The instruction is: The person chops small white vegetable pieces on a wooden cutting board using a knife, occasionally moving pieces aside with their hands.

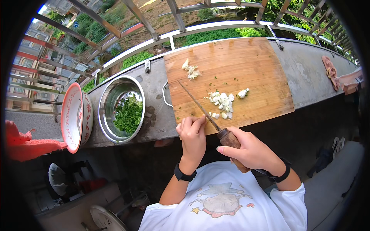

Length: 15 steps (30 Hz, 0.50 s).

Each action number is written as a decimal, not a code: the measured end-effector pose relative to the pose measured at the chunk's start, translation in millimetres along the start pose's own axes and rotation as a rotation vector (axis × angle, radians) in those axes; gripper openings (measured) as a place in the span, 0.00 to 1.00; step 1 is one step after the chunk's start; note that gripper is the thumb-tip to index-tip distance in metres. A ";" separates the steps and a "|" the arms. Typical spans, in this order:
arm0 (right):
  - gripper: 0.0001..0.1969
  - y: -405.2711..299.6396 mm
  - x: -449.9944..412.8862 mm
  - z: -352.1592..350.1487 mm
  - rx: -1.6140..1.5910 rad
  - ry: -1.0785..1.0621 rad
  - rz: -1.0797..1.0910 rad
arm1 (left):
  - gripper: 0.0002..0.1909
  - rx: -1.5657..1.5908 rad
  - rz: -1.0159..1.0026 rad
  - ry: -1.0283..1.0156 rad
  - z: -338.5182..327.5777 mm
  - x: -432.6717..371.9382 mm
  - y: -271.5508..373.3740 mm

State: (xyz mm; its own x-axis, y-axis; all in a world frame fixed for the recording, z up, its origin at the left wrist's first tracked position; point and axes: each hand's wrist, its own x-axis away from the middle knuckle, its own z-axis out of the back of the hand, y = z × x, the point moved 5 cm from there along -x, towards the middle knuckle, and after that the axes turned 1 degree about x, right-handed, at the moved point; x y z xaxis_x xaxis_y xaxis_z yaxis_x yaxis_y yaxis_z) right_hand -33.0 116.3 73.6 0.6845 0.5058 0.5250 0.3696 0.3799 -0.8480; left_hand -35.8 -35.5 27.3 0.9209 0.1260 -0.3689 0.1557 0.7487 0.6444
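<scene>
My right hand (pixel 251 150) grips the wooden handle of a kitchen knife (pixel 199 105), whose blade, seen nearly edge-on, points up and left over the bamboo cutting board (pixel 254 66). At the board's near edge my left hand (pixel 193 131) has its fingertips pinched together beside the blade; a small pale piece seems to show there, mostly hidden. Sliced white garlic (pixel 223 101) lies in a loose heap right of the blade, with a whole peeled piece (pixel 242 93) beside it. Garlic skins (pixel 192 71) sit near the board's upper left. Green bits are scattered about.
A steel bowl (pixel 102 115) holding chopped greens (pixel 128 114) stands on the concrete ledge (pixel 156 124) left of the board. Farther left, an enamel basin (pixel 72 118) tilts beside a red cloth (pixel 34 145). Metal railings (pixel 196 30) run behind. A pink cloth (pixel 331 72) lies at right.
</scene>
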 end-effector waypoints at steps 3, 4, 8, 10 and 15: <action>0.20 -3.9 2.5 -1.9 0.014 -0.002 0.015 | 0.05 0.008 0.005 0.002 -0.9 0.8 -1.9; 0.21 -5.1 3.4 -4.1 0.009 -0.026 -0.028 | 0.05 0.007 0.005 0.002 -0.8 0.8 -1.9; 0.21 -19.1 5.7 -10.3 0.128 -0.025 0.015 | 0.05 0.010 -0.006 0.005 -0.5 0.9 -2.8; 0.20 -20.3 3.9 -12.1 0.158 -0.030 0.013 | 0.05 0.011 -0.013 0.007 -0.5 1.5 -2.6; 0.19 -24.3 -1.5 -12.7 0.230 -0.072 -0.044 | 0.05 0.012 -0.022 0.018 -0.7 2.0 -3.3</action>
State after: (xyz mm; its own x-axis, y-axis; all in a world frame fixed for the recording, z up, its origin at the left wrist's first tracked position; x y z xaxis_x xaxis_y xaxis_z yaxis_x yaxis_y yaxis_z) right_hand -35.0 96.6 92.5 0.6211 0.5359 0.5718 0.2396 0.5649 -0.7896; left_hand -34.8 -37.3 24.0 0.9105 0.1217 -0.3953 0.1802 0.7436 0.6439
